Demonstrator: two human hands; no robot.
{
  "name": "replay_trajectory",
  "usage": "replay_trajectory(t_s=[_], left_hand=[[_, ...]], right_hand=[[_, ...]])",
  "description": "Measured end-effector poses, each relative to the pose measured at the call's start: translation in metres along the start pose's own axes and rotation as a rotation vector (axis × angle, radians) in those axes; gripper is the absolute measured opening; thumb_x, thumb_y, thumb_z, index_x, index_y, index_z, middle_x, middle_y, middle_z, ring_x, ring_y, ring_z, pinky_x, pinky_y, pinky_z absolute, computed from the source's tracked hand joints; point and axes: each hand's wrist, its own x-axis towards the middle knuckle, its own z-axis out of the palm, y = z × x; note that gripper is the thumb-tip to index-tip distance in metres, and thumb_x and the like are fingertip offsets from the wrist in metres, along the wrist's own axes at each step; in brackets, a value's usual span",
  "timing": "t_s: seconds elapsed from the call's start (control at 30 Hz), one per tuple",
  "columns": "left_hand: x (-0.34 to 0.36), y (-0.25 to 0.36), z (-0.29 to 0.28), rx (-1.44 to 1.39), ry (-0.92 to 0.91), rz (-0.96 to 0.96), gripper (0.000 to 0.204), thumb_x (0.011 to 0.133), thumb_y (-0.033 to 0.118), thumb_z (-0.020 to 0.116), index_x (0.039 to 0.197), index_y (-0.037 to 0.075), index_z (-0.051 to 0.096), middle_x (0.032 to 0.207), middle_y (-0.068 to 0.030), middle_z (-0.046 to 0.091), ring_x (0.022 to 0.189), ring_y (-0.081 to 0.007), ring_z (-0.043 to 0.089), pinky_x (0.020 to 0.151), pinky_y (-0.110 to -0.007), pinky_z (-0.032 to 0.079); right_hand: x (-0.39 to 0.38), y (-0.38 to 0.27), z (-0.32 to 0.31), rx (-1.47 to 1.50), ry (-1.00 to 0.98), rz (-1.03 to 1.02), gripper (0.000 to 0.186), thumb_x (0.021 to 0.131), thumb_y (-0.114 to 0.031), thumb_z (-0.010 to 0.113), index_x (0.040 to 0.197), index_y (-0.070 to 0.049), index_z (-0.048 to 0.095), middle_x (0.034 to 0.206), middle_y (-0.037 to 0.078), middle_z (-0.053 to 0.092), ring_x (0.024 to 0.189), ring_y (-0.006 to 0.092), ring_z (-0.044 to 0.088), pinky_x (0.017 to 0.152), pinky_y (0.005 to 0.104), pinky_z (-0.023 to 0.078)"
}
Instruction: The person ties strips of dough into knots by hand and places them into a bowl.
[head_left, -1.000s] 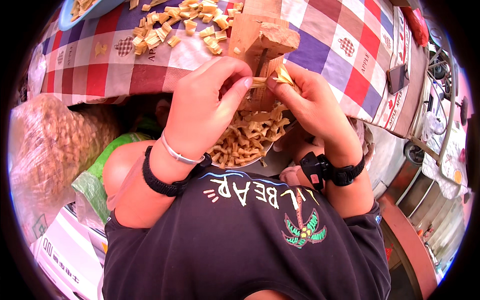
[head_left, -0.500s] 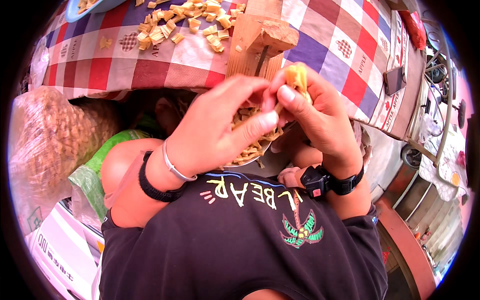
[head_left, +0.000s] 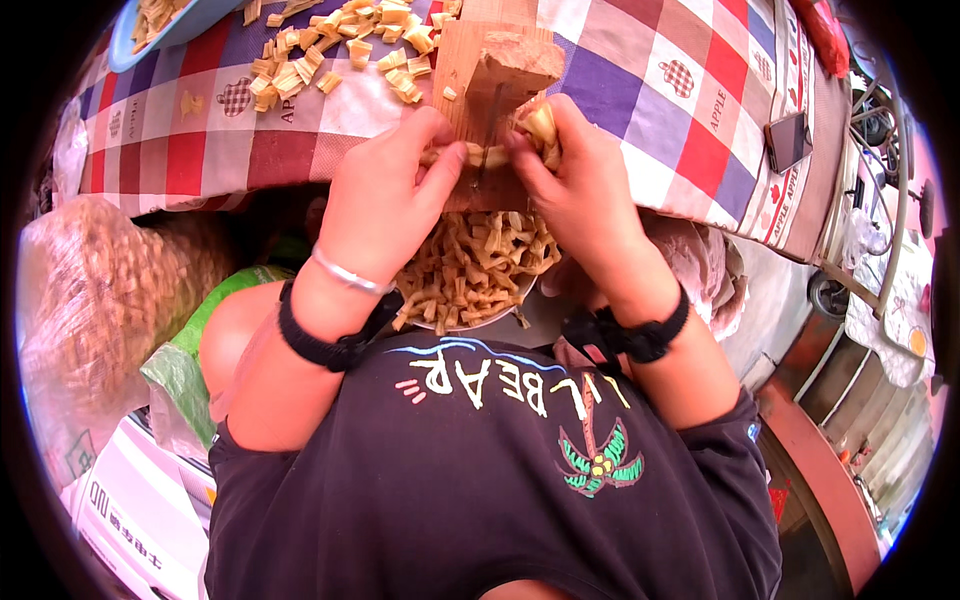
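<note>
A pale yellow, fibrous strip (head_left: pixel 485 156) is stretched crosswise against a thin upright blade (head_left: pixel 492 128) on a wooden stand (head_left: pixel 515 62). My left hand (head_left: pixel 385 190) pinches one end of it, left of the blade. On the other side, my right hand (head_left: pixel 592 185) grips the rest, with a folded part showing above the thumb. Just below both hands, a bowl (head_left: pixel 462 328) between my knees is heaped with short, brownish twisted pieces (head_left: pixel 480 265). Its walls are mostly covered by them.
Short pale yellow pieces (head_left: pixel 300 70) lie scattered on a checked tablecloth (head_left: pixel 330 150), beside a blue basin (head_left: pixel 122 45). A dark phone (head_left: pixel 788 142) rests near the table's right edge. At my left stands a clear plastic bag (head_left: pixel 110 290) full of brown pieces, next to a green bag (head_left: pixel 205 320).
Both hands have moved forward and apart, up to the blade. The strip, bunched in my right hand before, now spans between them across the blade. More of the bowl shows.
</note>
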Motion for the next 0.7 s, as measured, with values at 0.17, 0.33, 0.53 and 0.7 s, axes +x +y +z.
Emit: replay_trajectory(t_s=[0.17, 0.33, 0.53, 0.7], left_hand=[[-0.008, 0.001, -0.015, -0.277, 0.071, 0.082, 0.031, 0.101, 0.011, 0.054, 0.129, 0.001, 0.061, 0.102, -0.0187, 0.067, 0.087, -0.027, 0.065, 0.081, -0.032, 0.051], [-0.025, 0.028, -0.021, -0.378, -0.155, 0.218, 0.039, 0.1, 0.009, 0.054, 0.138, 0.001, 0.054, 0.112, -0.0217, 0.066, 0.1, -0.0326, 0.068, 0.088, -0.035, 0.052], [-0.02, 0.024, -0.03, -0.199, -0.179, 0.01, 0.027, 0.098, 0.021, 0.066, 0.117, 0.002, 0.063, 0.067, -0.0006, 0.057, 0.067, -0.0073, 0.052, 0.063, -0.025, 0.044], [-0.01, 0.014, -0.025, -0.16, -0.064, -0.059, 0.023, 0.095, 0.023, 0.069, 0.102, 0.002, 0.064, 0.071, -0.0135, 0.064, 0.062, -0.0229, 0.065, 0.06, -0.035, 0.049]], right_hand=[[-0.005, -0.006, -0.015, 0.437, -0.134, 0.209, 0.02, 0.097, -0.022, 0.07, 0.096, -0.005, 0.059, 0.082, 0.0, 0.066, 0.074, 0.0066, 0.059, 0.064, 0.024, 0.046], [-0.021, -0.029, -0.02, 0.751, -0.346, 0.195, 0.027, 0.095, -0.024, 0.075, 0.105, -0.004, 0.06, 0.09, -0.002, 0.062, 0.082, 0.0062, 0.058, 0.073, 0.0233, 0.048], [-0.02, -0.024, -0.026, 0.705, -0.188, 0.184, 0.015, 0.097, -0.017, 0.07, 0.102, -0.004, 0.063, 0.094, -0.002, 0.064, 0.086, 0.0057, 0.058, 0.077, 0.0234, 0.049], [-0.01, -0.014, -0.016, 0.617, -0.083, 0.193, 0.016, 0.094, -0.015, 0.071, 0.101, -0.003, 0.063, 0.08, 0.0, 0.065, 0.074, 0.007, 0.06, 0.066, 0.0258, 0.049]])
